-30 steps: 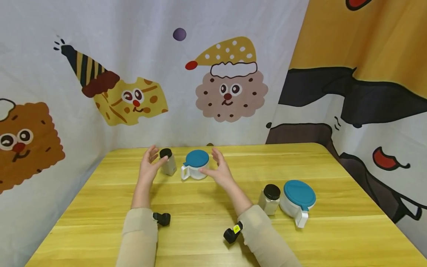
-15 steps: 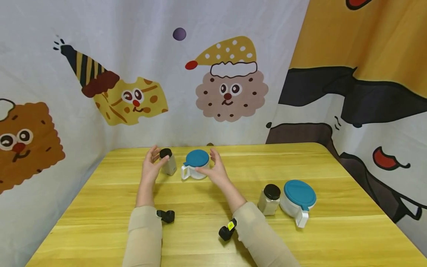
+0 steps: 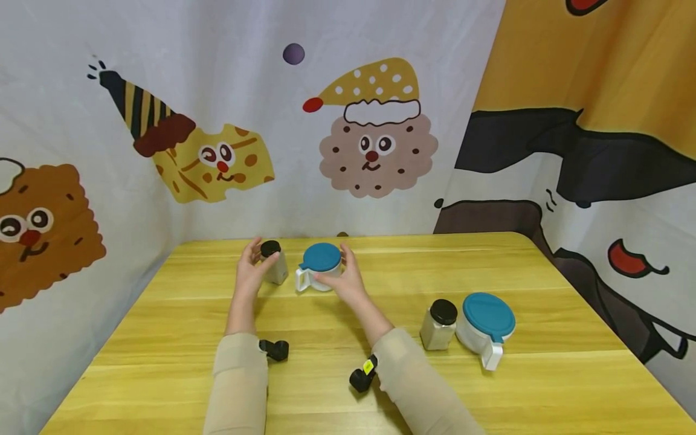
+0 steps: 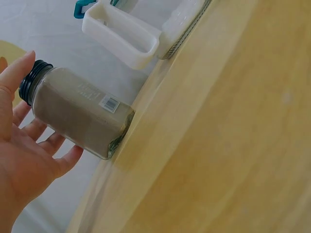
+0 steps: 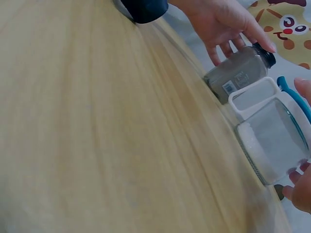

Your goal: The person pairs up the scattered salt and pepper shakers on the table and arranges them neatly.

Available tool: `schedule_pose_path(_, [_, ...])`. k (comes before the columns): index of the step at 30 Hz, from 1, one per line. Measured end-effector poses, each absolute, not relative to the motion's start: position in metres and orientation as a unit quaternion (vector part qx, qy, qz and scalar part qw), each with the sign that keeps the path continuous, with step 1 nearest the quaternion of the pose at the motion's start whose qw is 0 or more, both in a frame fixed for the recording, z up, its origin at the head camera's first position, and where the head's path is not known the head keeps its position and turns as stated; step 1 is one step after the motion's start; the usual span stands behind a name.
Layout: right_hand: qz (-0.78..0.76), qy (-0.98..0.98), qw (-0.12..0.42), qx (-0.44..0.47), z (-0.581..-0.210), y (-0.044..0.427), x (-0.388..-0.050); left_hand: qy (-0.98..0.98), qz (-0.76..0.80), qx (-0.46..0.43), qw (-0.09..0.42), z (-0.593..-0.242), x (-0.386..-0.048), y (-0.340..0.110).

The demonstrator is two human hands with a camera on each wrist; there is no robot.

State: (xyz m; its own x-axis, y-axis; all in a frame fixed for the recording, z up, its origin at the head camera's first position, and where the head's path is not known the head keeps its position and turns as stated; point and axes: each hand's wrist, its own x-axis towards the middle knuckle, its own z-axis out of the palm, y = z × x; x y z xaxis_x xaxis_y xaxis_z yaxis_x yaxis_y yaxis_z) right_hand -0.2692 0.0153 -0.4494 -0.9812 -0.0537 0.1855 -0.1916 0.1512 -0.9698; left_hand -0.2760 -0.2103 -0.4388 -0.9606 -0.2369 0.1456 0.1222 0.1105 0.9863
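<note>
At the back left, a spice jar (image 3: 279, 270) with a black lid stands upright, holding grey-brown powder. My left hand (image 3: 251, 273) curves round it, thumb by the lid and fingers behind the body, as the left wrist view shows (image 4: 73, 109). Just right of it stands a handled glass jar (image 3: 321, 258) with a blue lid, white handle and white contents. My right hand (image 3: 348, 281) curves round its right side, thumb in front and fingers behind. Through the glass jar (image 5: 274, 138) in the right wrist view, some fingertips show low down. Both jars rest on the table.
A second black-lidded spice jar (image 3: 438, 326) and a second blue-lidded handled jar (image 3: 486, 320) stand close together on the right of the wooden table (image 3: 304, 393). A printed curtain (image 3: 244, 36) hangs right behind the table's back edge.
Both hands have moved slightly inward and closer round their jars: the left to the right, the right to the left. The jars have stayed in place.
</note>
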Motion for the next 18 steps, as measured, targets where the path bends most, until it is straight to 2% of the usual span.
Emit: schedule_pose_path(18, [0.637, -0.765, 0.055, 0.068, -0.464, 0.007, -0.274, -0.725, -0.676, 0.050, 0.124, -0.442, -0.279, -0.206])
